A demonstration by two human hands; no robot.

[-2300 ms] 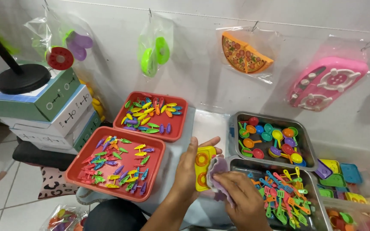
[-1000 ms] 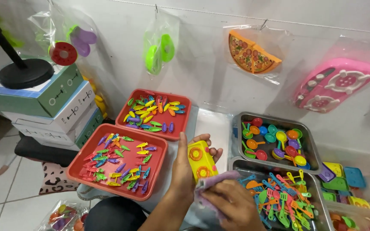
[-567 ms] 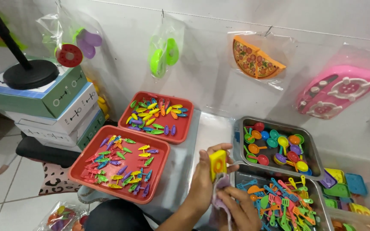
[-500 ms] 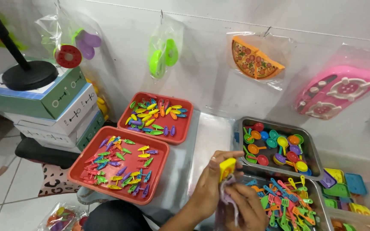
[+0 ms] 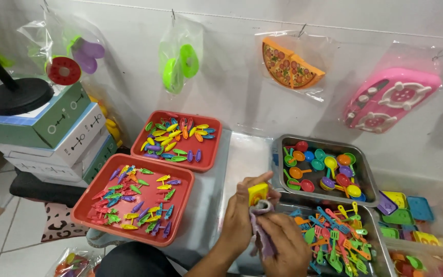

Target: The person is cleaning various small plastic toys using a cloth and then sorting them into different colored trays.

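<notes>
Both hands clamp together: left hand (image 5: 239, 218) holds yellow toy (image 5: 258, 193) upright, right hand (image 5: 283, 246) grips purple cloth (image 5: 261, 231)

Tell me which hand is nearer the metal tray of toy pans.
Left. The left hand sits just beside the metal tray's near corner; the right hand is lower, over the utensil tray.

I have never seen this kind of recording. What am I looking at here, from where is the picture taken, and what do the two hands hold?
There is no machine: a person wears a camera on the head, so the view looks down at their own bare hands. The left hand holds a small yellow toy piece. The right hand presses a purple cloth against it. On the table stand two red trays of small coloured plastic pieces and two grey metal trays of toy pans and utensils. Toys in clear bags hang on the wall.
</notes>
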